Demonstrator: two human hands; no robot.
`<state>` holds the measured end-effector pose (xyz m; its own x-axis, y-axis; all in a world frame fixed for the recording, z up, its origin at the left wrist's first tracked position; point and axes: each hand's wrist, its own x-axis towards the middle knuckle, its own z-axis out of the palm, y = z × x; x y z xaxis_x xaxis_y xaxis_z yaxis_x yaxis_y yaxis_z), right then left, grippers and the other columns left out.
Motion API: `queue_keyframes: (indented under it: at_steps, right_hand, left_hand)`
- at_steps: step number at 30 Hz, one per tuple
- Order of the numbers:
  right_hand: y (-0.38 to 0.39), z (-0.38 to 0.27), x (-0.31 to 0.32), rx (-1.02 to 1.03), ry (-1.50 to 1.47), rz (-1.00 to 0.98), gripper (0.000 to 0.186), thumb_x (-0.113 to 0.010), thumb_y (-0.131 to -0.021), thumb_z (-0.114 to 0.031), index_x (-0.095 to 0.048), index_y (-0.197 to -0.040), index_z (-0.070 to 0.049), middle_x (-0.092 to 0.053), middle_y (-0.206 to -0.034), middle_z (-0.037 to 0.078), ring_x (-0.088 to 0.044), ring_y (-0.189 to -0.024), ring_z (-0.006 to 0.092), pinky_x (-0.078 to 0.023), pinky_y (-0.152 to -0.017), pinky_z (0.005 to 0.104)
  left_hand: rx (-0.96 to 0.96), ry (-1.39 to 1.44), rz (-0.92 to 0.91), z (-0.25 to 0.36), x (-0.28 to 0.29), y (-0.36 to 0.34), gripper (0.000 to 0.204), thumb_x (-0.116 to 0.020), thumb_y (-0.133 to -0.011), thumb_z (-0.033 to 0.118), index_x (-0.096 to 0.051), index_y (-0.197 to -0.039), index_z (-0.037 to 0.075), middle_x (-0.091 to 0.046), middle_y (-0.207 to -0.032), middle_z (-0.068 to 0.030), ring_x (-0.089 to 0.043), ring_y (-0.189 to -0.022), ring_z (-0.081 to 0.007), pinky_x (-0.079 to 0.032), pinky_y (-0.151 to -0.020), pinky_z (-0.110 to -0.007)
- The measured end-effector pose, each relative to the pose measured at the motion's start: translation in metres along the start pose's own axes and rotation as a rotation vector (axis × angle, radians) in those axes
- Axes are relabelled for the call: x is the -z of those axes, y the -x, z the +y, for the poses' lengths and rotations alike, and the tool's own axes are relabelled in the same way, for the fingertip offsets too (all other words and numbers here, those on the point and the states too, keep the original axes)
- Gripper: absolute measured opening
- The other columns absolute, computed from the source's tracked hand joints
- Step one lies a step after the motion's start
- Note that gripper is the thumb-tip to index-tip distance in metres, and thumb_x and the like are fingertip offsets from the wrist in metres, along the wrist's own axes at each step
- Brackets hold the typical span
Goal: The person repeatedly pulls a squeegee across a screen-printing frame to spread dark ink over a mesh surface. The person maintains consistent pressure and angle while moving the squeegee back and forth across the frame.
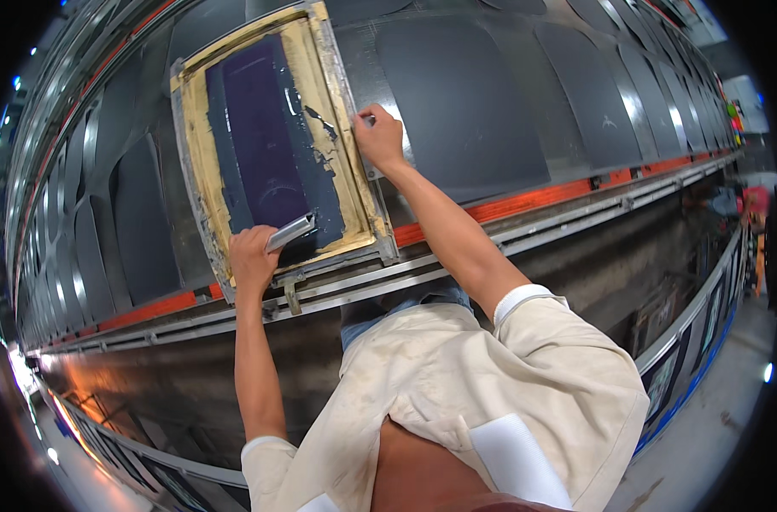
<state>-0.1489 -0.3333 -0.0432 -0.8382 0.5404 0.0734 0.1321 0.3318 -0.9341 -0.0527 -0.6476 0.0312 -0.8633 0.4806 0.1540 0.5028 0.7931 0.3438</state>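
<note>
A screen printing frame [374, 203] lies over the table, its mesh bordered with worn yellow tape and coated with dark ink [260, 128]. At the near end of the mesh, my left hand [254, 256] is closed round a silver metal squeegee [291, 231], which slants up to the right. My right hand [380, 138] has its fingers curled at the frame's right edge, with a small bit of metal showing between them. The squeegee's lower edge is hidden from view.
Flat dark grey pieces [457, 102] lie in rows along the long metal table [354, 64], left and right of the frame. An orange-red strip [525, 198] and a metal rail [568, 218] run along the near edge. Another person [751, 205] is blurred at far right.
</note>
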Motion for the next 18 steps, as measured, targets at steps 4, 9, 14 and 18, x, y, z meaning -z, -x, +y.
queue_keyframes:
  at_steps: [4,9,14,18]
  right_hand:
    - [0.022,-0.032,-0.035,0.034,0.041,0.015,0.022,-0.075,-0.088,-0.025,-0.074,-0.094,-0.005,-0.073,-0.077,0.015,-0.071,-0.070,0.0296,-0.053,-0.069,0.0388]
    - [0.013,-0.013,-0.035,-0.057,0.188,0.008,0.025,-0.072,-0.088,-0.031,-0.075,-0.096,-0.007,-0.072,-0.079,0.016,-0.071,-0.074,0.0324,-0.053,-0.069,0.0424]
    - [0.009,-0.003,-0.035,-0.018,0.287,-0.052,0.027,-0.073,-0.089,-0.033,-0.074,-0.097,-0.007,-0.071,-0.078,0.015,-0.068,-0.072,0.0316,-0.052,-0.069,0.0420]
    - [0.004,-0.019,-0.024,-0.115,0.368,-0.164,0.031,-0.072,-0.089,-0.035,-0.073,-0.098,-0.005,-0.071,-0.081,0.020,-0.069,-0.078,0.0375,-0.053,-0.072,0.0457]
  left_hand:
    - [-0.090,-0.017,0.027,-0.034,0.041,0.043,0.029,-0.077,-0.068,0.007,-0.073,-0.097,0.011,-0.072,-0.098,-0.0017,-0.063,-0.085,-0.0263,-0.043,-0.080,-0.041]
    - [-0.177,-0.034,-0.035,-0.030,0.025,0.071,0.044,-0.078,-0.058,0.005,-0.071,-0.101,0.012,-0.070,-0.102,-0.0020,-0.062,-0.087,-0.0249,-0.044,-0.082,-0.041]
    - [-0.187,-0.062,0.022,-0.042,0.015,0.052,0.033,-0.072,-0.067,0.002,-0.068,-0.099,0.011,-0.068,-0.101,-0.0024,-0.060,-0.086,-0.0244,-0.042,-0.081,-0.041]
    - [-0.175,-0.070,0.082,-0.077,0.005,-0.017,0.039,-0.069,-0.064,-0.004,-0.071,-0.100,0.012,-0.069,-0.102,-0.0007,-0.059,-0.085,-0.0242,-0.041,-0.081,-0.040]
